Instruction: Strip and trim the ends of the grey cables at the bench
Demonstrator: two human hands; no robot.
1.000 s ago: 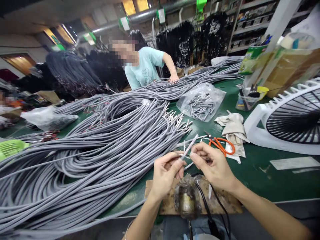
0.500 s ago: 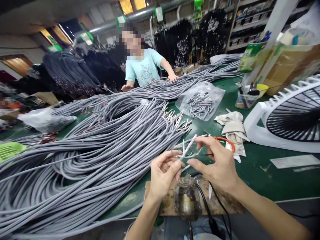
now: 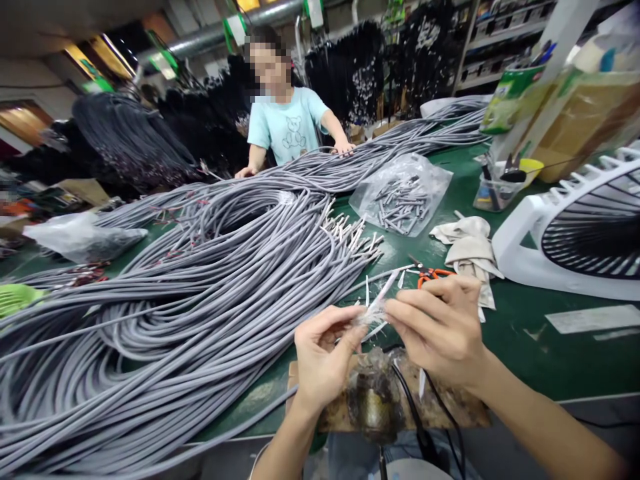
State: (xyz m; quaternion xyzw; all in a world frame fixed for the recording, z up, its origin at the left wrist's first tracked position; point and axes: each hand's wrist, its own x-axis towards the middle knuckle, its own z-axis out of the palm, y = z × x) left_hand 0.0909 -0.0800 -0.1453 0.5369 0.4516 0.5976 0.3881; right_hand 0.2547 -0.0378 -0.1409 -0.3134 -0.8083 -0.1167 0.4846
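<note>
In front of me, my left hand [image 3: 323, 350] is closed, its thumb and fingers pinching a grey cable near its stripped end [image 3: 386, 285]. A pale inner core sticks up past the fingers, with thin, frayed, whitish strands [image 3: 371, 316] around it. My right hand [image 3: 445, 333] meets it from the right, thumb and fingertips pressed together on those strands. Below both hands sits a small, grimy, brass-coloured device [image 3: 375, 407] on a stained wooden board [image 3: 335, 417]. Orange-handled cutters [image 3: 435, 273] lie just beyond my right fingers.
A large coil of grey cables [image 3: 200, 320] covers the left side. Beyond it, a person [image 3: 290, 127] rests both hands on more cables. A plastic bag of short grey pieces [image 3: 403, 197], a cloth [image 3: 467, 250] and a white fan [image 3: 520, 247] stand or lie to the right.
My right hand has gone from spread fingers beside the cable end to a pinch on its strands. Frayed strands now spread there. The person opposite has lowered the hand on the left onto the cables.
</note>
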